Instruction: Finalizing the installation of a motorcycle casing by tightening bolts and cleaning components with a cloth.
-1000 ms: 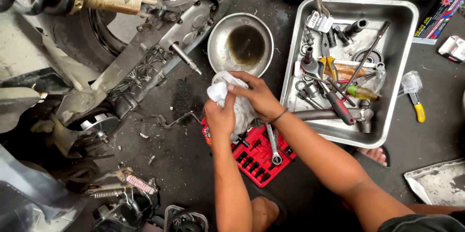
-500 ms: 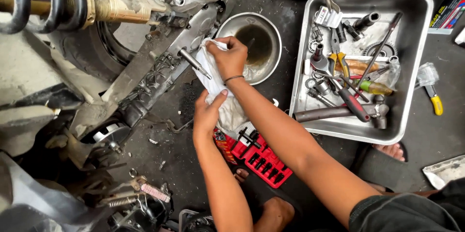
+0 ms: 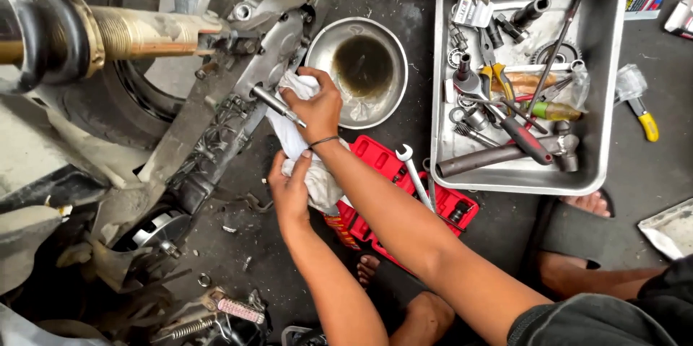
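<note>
Setting: floor-level work area seen from above, beside a partly stripped scooter engine case (image 3: 245, 93) with a gold-coloured shock absorber (image 3: 144, 32) lying across the upper left.
Right hand (image 3: 314, 104): reached forward over the left forearm, wrist bent, back of hand up; fingers curled and pressed together on the upper end of a white rag (image 3: 299, 147), pushing it against the engine case just beside a protruding steel shaft (image 3: 278, 106).
Right wrist: thin dark band around it.
Left hand (image 3: 289, 187): lower and nearer the body, palm down, fingers closed on the bunched lower end of the rag, thumb on top.
Arm pose: forearms crossed, right over left, both extended away from the body toward the engine.
Rag position: stretched between the two hands, upper end on the engine case, lower end hanging over the edge of a red socket tray (image 3: 404, 194).
Steel bowl (image 3: 328, 42): round, just right of the right hand, dark oily residue in the bottom.
Socket tray contents: open-ended spanner (image 3: 413, 173) lying across it.
Metal tool tray (image 3: 610, 79): rectangular, well right of the hands, filled with pliers, screwdrivers, sockets and a hammer.
Yellow-handled tool (image 3: 644, 120): on the floor just outside the tool tray's right wall.
Floor: dark, oil-stained; loose spring (image 3: 191, 328) and small hardware near the lower left.
Feet: bare foot (image 3: 588, 205) in a dark sandal below the tool tray; toes of another visible below the socket tray.
</note>
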